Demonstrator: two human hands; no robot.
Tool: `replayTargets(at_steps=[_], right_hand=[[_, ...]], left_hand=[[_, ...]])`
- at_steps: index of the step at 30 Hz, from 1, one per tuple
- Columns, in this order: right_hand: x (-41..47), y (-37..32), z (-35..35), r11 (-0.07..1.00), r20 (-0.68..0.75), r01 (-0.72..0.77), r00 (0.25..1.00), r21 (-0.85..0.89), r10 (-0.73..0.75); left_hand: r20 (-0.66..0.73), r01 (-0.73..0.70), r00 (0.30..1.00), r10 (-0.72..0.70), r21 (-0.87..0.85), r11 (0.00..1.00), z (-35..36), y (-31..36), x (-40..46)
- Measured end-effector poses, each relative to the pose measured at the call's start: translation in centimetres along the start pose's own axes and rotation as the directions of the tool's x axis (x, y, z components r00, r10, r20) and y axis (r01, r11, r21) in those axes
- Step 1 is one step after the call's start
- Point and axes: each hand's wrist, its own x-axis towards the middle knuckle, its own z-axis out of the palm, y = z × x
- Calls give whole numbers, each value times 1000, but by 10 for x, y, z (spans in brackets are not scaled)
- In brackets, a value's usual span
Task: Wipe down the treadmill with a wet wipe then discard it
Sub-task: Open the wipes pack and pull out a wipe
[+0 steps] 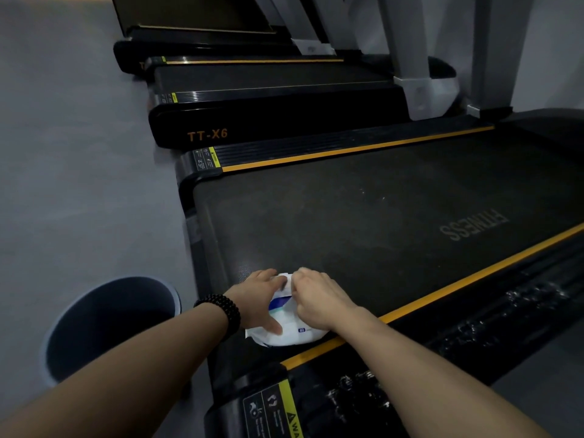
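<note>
A white and blue pack of wet wipes [292, 330] lies on the rear end of the black treadmill belt [363, 222], close to the orange strip of the near side rail. My left hand [260, 300], with a dark bead bracelet on the wrist, presses down on the pack's left side with its fingers spread. My right hand [316, 297] rests on the pack's top and pinches something white at the opening, either the flap or a wipe. Both hands hide much of the pack.
A dark round bin [107, 327] stands open on the grey floor left of the treadmill's rear end. Two more treadmills, the nearer one marked TT-X6 [207, 134], stand side by side beyond. Grey uprights [407, 58] rise at the far right.
</note>
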Motion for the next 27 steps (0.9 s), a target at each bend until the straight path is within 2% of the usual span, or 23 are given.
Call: replayTargets(at_steps=[3,8,13,16,22,25,27], right_hand=[[0,3,-5,997,-28,-12,999,79,15],[6,9,-13,900,-151,-86,975,426,164],[11,11,-34,835,-243,-47,946,548,213],[11,10,-42,806,-235,-61,941,588,243],[6,7,-42,824,-229,-129,927,551,299],[9,9,-39,740,-132,-159,939,653,318],[8,11,-38,740,-18,-184,966,647,256]], left_hand=[[50,9,999,-8,-11,1000,1,-2,4],[102,7,995,-6,-9,1000,2,-2,6],[123,7,992,-2,-39,999,0,-3,11],[93,8,996,0,-78,997,-2,-1,11],[70,0,998,8,-109,994,-2,-1,10],[50,8,999,-3,-106,994,-4,1,7],[28,11,1000,-9,-98,995,-6,3,5]])
